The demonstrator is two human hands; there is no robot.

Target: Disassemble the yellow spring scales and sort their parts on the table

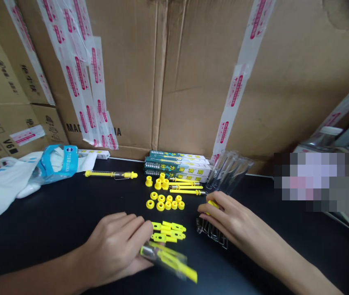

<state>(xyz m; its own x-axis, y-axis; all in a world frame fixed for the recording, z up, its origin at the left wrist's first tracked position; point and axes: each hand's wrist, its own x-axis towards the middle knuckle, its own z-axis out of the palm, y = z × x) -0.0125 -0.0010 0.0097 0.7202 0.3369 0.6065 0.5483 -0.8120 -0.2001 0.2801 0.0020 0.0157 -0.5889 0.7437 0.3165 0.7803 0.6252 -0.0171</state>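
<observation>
My left hand [117,243] is closed around a bundle of clear plastic tube and yellow strips [174,262], blurred and pointing down to the right. My right hand [231,213] is closed, with a yellow piece [212,204] between its fingers, its shape mostly hidden. Beneath that hand lie several bent metal hooks [214,235] and a small spring. Between the hands sit yellow flat tabs with holes [168,232]. Behind them are rows of yellow rings and caps [161,198]. Thin yellow rods with springs [188,191] lie near the right fingertips.
Printed long boxes [177,166] are stacked against the cardboard wall [192,73]. Clear tubes [231,170] stand beside them, right. A complete yellow spring scale [111,174] lies left, near a blue-and-white plastic package [59,164]. A capped bottle [329,135] is at far right.
</observation>
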